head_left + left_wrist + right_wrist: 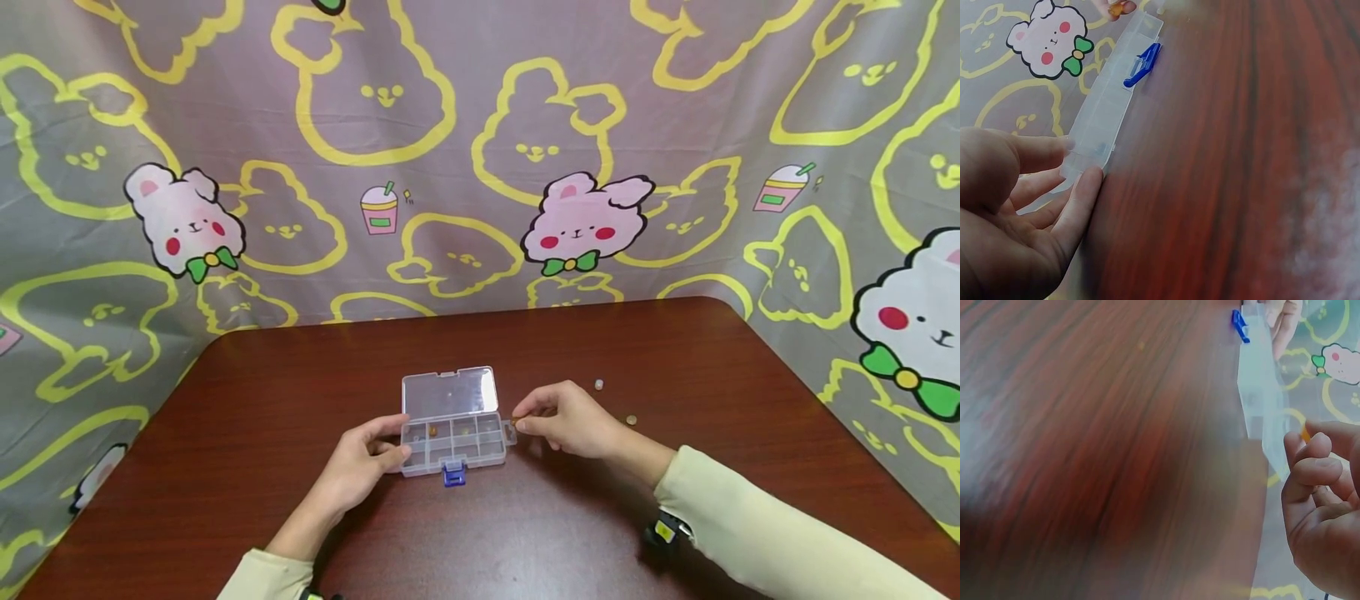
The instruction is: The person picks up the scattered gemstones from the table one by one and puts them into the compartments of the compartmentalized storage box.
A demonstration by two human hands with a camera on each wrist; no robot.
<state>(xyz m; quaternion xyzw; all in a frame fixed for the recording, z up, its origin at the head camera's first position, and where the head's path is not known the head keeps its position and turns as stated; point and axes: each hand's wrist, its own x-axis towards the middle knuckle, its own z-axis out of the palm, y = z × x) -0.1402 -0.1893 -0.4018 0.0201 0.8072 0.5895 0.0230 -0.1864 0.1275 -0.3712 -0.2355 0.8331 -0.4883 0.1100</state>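
A clear plastic compartment box (453, 444) stands on the table with its lid (450, 394) raised at the back and a blue latch (453, 474) at the front. Its left end is held by my left hand (360, 462), thumb at the front corner and fingers along the side (1038, 155). Just beyond the box's right end, my right hand (572, 421) pinches a small orange bead-like piece (1124, 8) between thumb and index finger. Inside one back compartment lies a small orange-brown piece (433, 432); another back compartment holds a tiny pale yellowish piece (465, 432).
Two small loose pieces lie on the table to the right, a whitish one (598, 384) farther back and a greenish-gold one (632, 420) beside the right wrist. Behind the brown wooden table (315, 367) hangs a patterned cloth (450, 167).
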